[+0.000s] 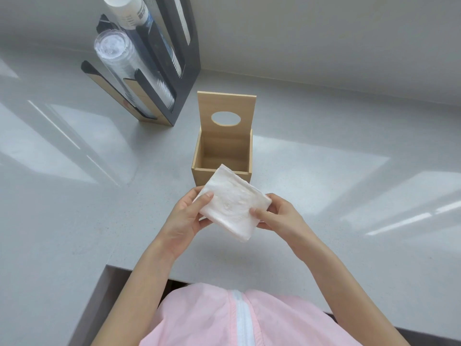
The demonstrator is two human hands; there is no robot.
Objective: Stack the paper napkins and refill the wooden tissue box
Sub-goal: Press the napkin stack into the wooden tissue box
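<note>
Nearest the camera is the person's pink top (199, 318) with a white zipper strip down its middle, pressed close to the edge of the pale grey counter (74, 196). Both bare forearms reach forward over that edge. The left hand (185, 218) and the right hand (280, 216) hold a stack of white paper napkins (232, 206) between them, lifted above the counter and turned so one corner points away from the body. The left grip is clamped on the stack's left corner, thumb on top and fingers beneath; the right grip is likewise closed on the right side, thumb pressing the top face. The far corner of the stack overlaps the near rim of the wooden tissue box (222, 158) as seen from here, though whether it touches the wood cannot be told. The box stands open just beyond the hands, its inside bare, and its lid (225, 113), with an oval hole, stands upright at the back wall. Farther off to the left, a dark cup dispenser (174, 78) holds stacks of clear cups (119, 56) and white paper cups (127, 11), leaning toward the camera, against the grey wall.
</note>
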